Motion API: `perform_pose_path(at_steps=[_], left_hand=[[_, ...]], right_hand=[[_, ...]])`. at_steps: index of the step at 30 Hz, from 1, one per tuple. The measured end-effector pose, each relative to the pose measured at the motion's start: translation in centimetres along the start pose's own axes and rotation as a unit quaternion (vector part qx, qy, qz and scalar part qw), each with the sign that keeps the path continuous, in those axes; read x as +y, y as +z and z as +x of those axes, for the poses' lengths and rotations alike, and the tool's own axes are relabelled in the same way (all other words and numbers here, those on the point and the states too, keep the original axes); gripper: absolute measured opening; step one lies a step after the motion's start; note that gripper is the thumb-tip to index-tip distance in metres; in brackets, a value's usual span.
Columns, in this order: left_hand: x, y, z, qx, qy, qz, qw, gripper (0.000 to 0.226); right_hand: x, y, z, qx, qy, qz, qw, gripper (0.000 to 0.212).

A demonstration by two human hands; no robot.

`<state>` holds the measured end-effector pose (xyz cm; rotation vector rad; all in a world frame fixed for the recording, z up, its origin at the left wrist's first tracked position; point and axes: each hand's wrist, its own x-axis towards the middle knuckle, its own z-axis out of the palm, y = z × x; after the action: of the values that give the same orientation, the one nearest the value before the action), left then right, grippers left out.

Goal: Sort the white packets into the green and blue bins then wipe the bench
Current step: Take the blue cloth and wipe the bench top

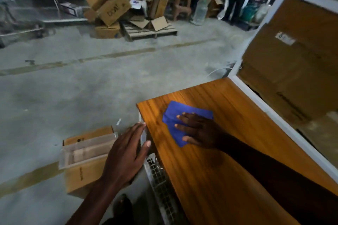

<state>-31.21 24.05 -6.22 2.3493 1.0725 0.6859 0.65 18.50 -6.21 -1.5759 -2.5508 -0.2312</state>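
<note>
Nearest, the left hand reaches with straight fingers to the bench's left edge, fingertips touching the corner and gripping nothing. Just right of it, the right hand lies flat, fingers spread, pressing a folded blue cloth onto the wooden bench top near its far left corner. Below the left hand, a cardboard box carrying a clear plastic tray stands on the concrete floor. Beyond lie tumbled cartons and a pallet.

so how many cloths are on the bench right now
1. A folded blue cloth lies near the far left corner of the orange wooden bench, pressed flat under the right hand. Another could lie out of frame.
</note>
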Motion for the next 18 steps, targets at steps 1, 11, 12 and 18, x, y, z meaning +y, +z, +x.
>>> perform_pose_path(at_steps=[1,11,12,18], left_hand=[[0.4,0.3,0.0,-0.002,-0.003,0.001,1.000,0.059],[1.0,4.3,8.5,-0.039,-0.003,0.065,0.997,0.062],[0.8,5.2,9.8,-0.045,-0.009,0.077,0.996,0.063],[0.2,11.1,14.9,-0.087,-0.032,0.135,0.987,0.062]], right_hand=[[0.2,0.0,-0.2,-0.004,0.007,-0.002,1.000,0.046],[2.7,4.6,2.5,-0.110,0.077,-0.024,0.991,0.072],[3.0,5.3,2.7,-0.109,0.088,-0.030,0.990,0.072],[8.0,6.7,3.4,-0.082,0.208,-0.011,0.974,0.065]])
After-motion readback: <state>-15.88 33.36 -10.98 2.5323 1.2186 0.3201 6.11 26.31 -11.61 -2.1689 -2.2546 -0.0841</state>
